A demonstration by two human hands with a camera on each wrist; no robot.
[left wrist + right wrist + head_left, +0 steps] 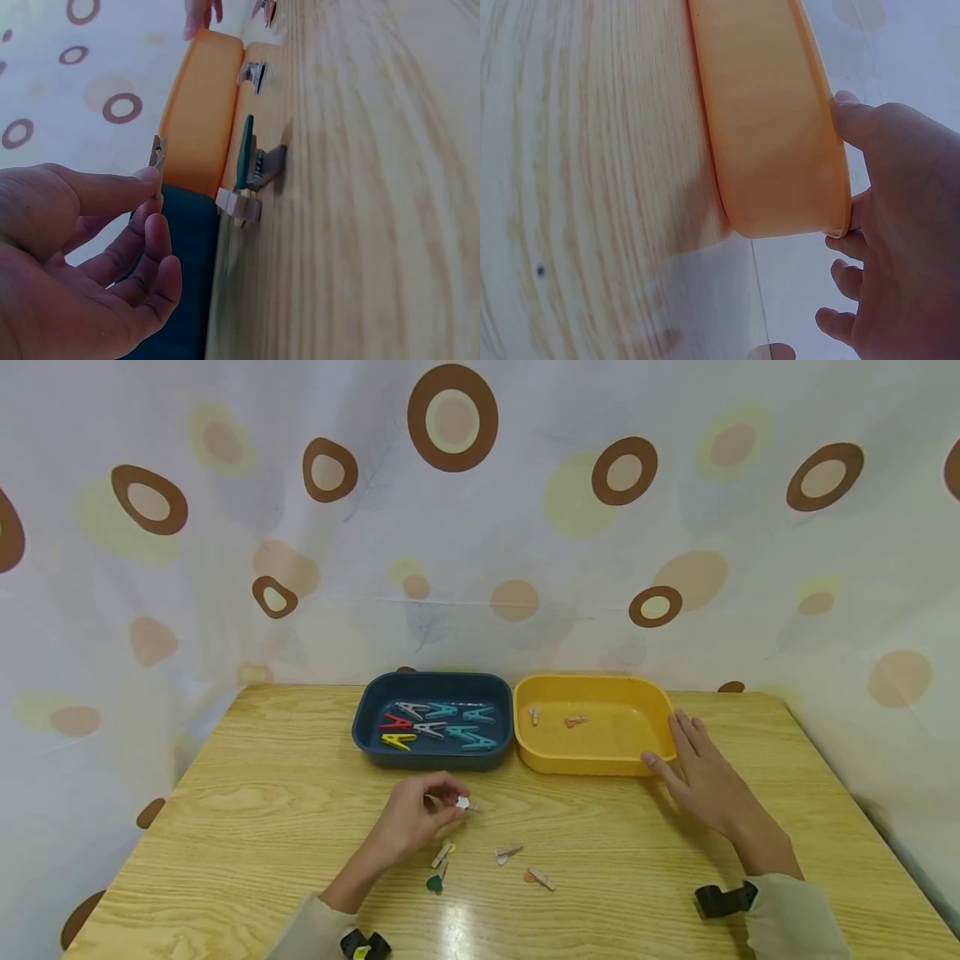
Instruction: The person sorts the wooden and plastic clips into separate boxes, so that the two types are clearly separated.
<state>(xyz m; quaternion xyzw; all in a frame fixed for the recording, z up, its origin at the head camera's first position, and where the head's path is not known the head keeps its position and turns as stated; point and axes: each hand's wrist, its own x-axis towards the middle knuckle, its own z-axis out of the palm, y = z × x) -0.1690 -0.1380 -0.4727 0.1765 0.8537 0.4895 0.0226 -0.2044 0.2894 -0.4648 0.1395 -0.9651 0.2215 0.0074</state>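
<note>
My left hand [416,814] pinches a small wooden clothespin [158,152] between thumb and fingertips, a white decoration showing on it in the head view. It is held above the table, in front of the blue tray [431,761]. Below and to the right of that hand lie several more mini clothespins, among them one with a green heart [435,883], one with a white decoration [508,852] and one with an orange decoration [540,878]. My right hand [708,785] rests on the near right corner of the yellow tray [592,766], thumb touching the rim, fingers loosely extended.
Several larger plastic clothespins [429,729] in red, yellow, white and blue lie in the blue tray. Two mini wooden clothespins [576,721] lie in the yellow tray. The trays stand side by side at the back of the wooden table [262,802], before a patterned curtain [480,543].
</note>
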